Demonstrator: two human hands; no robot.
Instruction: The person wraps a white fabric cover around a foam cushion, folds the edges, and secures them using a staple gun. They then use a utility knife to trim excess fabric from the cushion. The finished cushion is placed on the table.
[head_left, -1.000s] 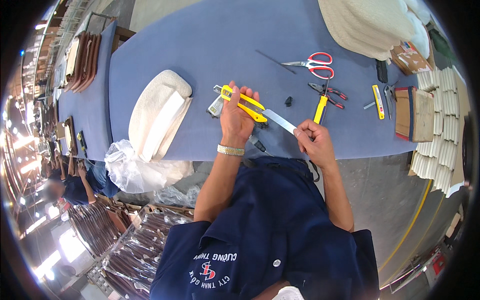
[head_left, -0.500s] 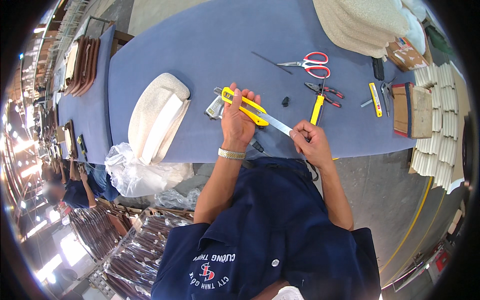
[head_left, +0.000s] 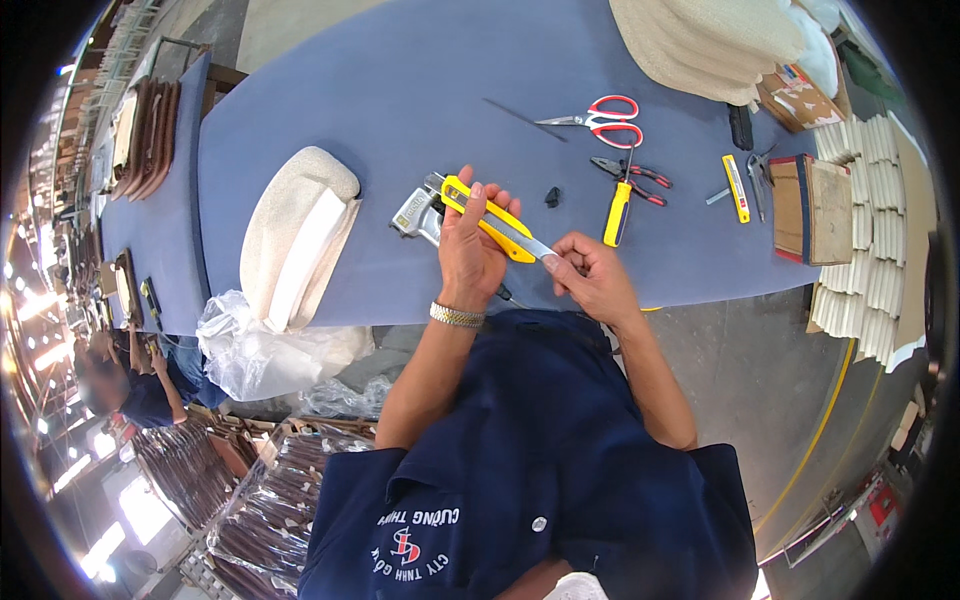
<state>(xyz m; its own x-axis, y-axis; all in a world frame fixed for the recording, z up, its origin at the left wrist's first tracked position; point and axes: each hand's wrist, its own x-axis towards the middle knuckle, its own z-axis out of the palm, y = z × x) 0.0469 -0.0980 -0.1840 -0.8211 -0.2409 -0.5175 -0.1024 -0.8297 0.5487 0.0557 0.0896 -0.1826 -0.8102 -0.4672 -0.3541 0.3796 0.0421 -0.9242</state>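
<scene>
My left hand (head_left: 470, 255), palm up, holds a yellow utility knife (head_left: 512, 238) with its thumb on top of the body. From the knife's lower right end comes a silver blade strip (head_left: 543, 250). My right hand (head_left: 598, 275) pinches the outer end of that strip between thumb and finger. Just left of the knife, partly behind my left hand, lies a silver pneumatic staple gun (head_left: 414, 214). A small black piece (head_left: 552, 197) rests on the blue table beyond my right hand.
Scissors (head_left: 613, 122), pliers (head_left: 640, 183), a yellow screwdriver (head_left: 617, 214) and another yellow knife (head_left: 736, 190) lie to the right. A beige cushion (head_left: 290, 235) sits left above plastic wrap (head_left: 260, 345). Boxes (head_left: 810, 210) and stacked white strips (head_left: 865, 240) line the right side. Another person works far left.
My right hand has come closer to the knife, and less of the blade strip shows outside it. The whole view has shifted slightly, moving the table things left.
</scene>
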